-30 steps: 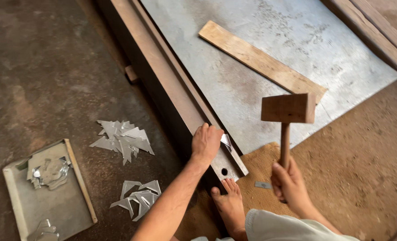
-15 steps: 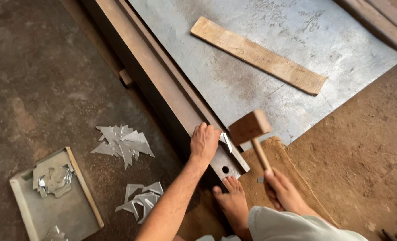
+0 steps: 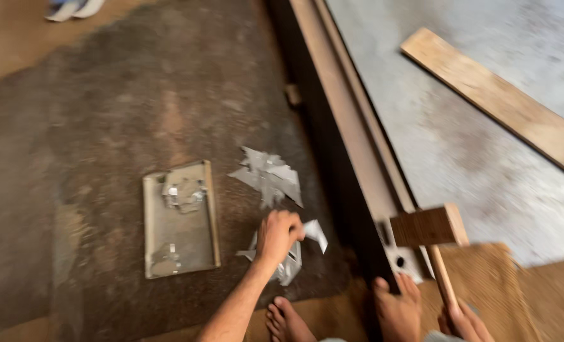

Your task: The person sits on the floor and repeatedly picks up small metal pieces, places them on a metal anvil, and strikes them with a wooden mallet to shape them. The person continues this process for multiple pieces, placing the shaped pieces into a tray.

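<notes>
Your left hand [image 3: 278, 235] clenched on cut metal scrap [image 3: 294, 253] on floor beside steel beam [image 3: 351, 158]. Right hand [image 3: 462, 320] grips wooden mallet [image 3: 429, 227]. Step: picking piece. Next, likely: clean lift, seat on beam.

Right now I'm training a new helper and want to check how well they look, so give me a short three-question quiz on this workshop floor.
1. True or false: the left hand is on the metal offcuts lying on the floor.
2. What does the right hand hold? A) a saw B) a wooden mallet C) a brush
3. What lies on the metal sheet at upper right?

Key: 1 true. 2 B. 3 A wooden plank.
</notes>
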